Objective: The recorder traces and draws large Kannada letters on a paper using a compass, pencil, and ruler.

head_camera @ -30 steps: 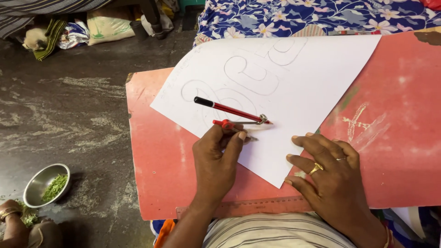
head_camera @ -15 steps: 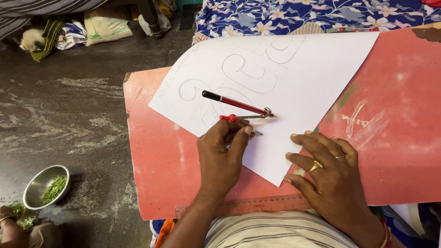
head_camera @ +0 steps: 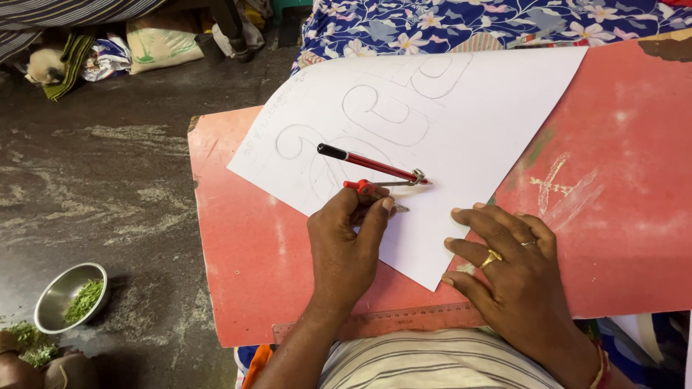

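Compass [head_camera: 371, 175] sits on the white sheet [head_camera: 461, 130], just beyond the fingertips of the left hand [head_camera: 346, 248]. Thumb and forefinger pinch its red hinge end; the pencil leg runs up-left to a black cap, the metal leg points right toward the clamp. Long axis lies roughly left to right, slightly tilted. Right hand [head_camera: 512, 266] rests flat, fingers spread, holding nothing, pressing the sheet's lower corner onto the red board [head_camera: 245, 274]. Left hand is the nearer one. Pencilled curves lie beyond the compass. Ruler [head_camera: 404, 320] lies along the board's near edge. Steel bowl [head_camera: 68, 295] of greens stands well apart on the floor. Nothing blocks the compass.
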